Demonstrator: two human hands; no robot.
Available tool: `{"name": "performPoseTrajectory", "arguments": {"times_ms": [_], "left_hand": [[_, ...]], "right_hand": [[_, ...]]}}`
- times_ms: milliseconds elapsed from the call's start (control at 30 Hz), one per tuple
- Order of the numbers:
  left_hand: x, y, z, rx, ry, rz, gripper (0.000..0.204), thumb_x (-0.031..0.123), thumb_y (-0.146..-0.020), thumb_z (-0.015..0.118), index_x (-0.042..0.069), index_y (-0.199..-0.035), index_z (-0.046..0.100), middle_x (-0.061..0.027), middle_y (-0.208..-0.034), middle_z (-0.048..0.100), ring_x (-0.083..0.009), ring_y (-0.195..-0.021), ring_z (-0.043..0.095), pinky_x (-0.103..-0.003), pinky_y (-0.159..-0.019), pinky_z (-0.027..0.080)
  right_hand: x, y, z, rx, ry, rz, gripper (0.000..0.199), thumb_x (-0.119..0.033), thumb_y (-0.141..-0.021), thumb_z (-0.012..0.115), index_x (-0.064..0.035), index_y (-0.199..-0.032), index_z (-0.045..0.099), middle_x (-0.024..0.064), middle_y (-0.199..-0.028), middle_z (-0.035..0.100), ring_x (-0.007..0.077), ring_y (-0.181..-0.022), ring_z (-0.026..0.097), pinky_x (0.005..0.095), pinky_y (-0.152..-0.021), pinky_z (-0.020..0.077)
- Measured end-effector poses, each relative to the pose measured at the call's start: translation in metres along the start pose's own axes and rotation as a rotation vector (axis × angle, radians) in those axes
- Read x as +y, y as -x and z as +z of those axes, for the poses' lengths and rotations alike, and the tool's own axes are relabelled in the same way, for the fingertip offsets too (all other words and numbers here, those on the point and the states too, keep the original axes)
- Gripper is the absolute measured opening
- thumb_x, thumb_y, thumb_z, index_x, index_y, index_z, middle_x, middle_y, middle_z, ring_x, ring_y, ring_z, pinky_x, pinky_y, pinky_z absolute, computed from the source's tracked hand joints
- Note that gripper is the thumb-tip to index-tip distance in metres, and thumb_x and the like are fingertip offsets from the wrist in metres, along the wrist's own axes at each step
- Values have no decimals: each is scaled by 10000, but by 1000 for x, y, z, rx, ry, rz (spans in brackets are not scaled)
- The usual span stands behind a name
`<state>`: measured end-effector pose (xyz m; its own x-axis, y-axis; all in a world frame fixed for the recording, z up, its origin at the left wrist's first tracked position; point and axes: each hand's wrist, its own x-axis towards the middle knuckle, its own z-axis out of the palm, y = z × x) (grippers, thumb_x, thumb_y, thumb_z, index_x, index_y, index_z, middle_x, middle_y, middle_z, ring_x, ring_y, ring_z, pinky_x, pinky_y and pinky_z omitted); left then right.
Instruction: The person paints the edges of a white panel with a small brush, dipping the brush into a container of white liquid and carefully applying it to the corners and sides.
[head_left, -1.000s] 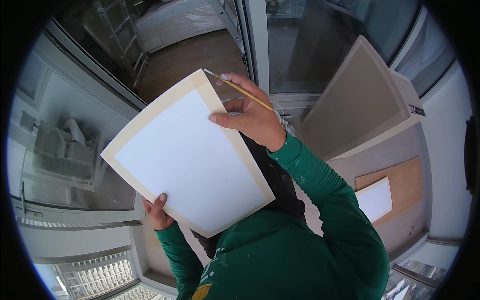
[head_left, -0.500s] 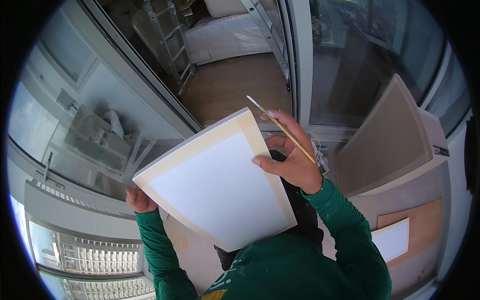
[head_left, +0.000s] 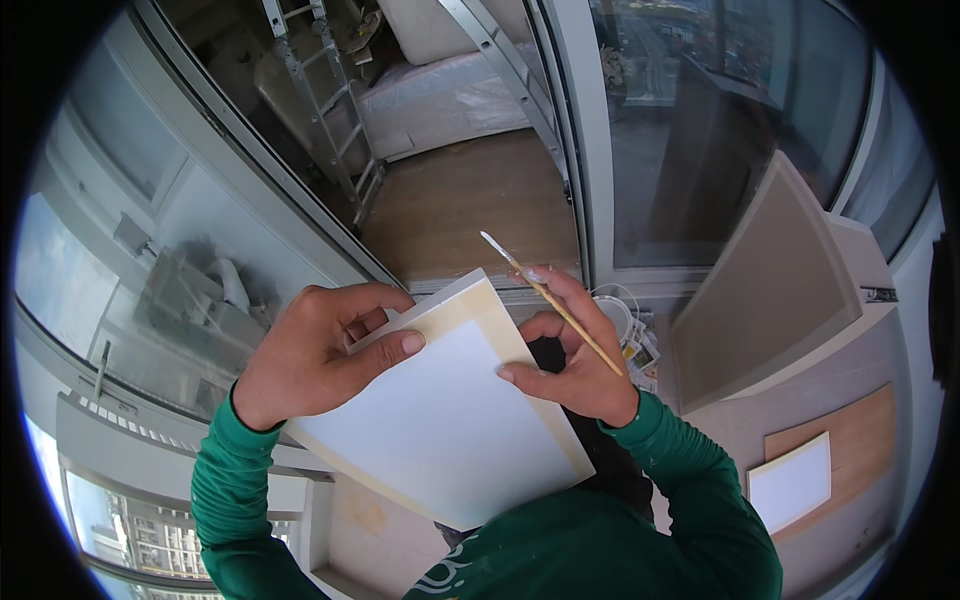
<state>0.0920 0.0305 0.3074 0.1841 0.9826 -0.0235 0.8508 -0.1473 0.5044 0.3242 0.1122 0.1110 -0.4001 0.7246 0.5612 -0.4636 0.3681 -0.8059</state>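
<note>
A white rectangular panel [head_left: 460, 420], with cream tape-like strips along its borders, is tilted up in front of my torso. My left hand [head_left: 325, 350] grips its far left edge, thumb on the face and fingers curled over the edge. My right hand [head_left: 580, 350] pinches the panel's right edge, thumb on the front. Between the fingers of that same hand a thin paintbrush [head_left: 555, 305] with a wooden handle lies slanted, its white-coated tip pointing up and left, clear of the panel. Whitish smears mark the right fingertips.
Beside my right arm, a beige cabinet door [head_left: 765, 290] stands ajar. Another white panel [head_left: 790, 482] lies on a brown board [head_left: 850, 450] on the floor. A white bucket [head_left: 612, 318] is behind my right hand. Ahead, a ladder [head_left: 335, 110] stands past the sliding door frame [head_left: 585, 140].
My left hand has moved from the panel's left corner up to its far edge, thumb now on the face. The panel sits slightly lower; my right hand keeps the brush.
</note>
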Motion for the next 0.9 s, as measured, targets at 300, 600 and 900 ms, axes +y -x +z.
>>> {"name": "performPoseTrajectory", "arguments": {"times_ms": [300, 600, 900], "left_hand": [[15, 14, 14, 175, -247, 51, 216, 120, -955, 750, -36, -1105, 749, -167, -770, 740, -212, -554, 672, -333, -584, 533], [31, 14, 30, 226, -386, 116, 301, 64, -949, 688, -36, -1227, 748, -228, -953, 784, -322, -743, 785, -361, -692, 608], [13, 7, 38, 320, -409, 215, 373, 70, -929, 750, 48, -1301, 762, -105, -642, 638, -212, -427, 489, -358, -467, 417]], "right_hand": [[-11, -1, -24, 282, 287, -442, 299, 61, -901, 750, -1, -1189, 700, 148, -1049, 779, 253, -943, 736, 362, -869, 540], [-53, -9, -25, 135, 395, -747, 228, 112, -768, 724, 34, -980, 702, 159, -854, 730, 240, -648, 662, 322, -560, 524], [-53, -19, -24, 127, 450, -712, 217, 114, -759, 720, 38, -961, 695, 153, -834, 714, 251, -631, 654, 321, -572, 529]]}}
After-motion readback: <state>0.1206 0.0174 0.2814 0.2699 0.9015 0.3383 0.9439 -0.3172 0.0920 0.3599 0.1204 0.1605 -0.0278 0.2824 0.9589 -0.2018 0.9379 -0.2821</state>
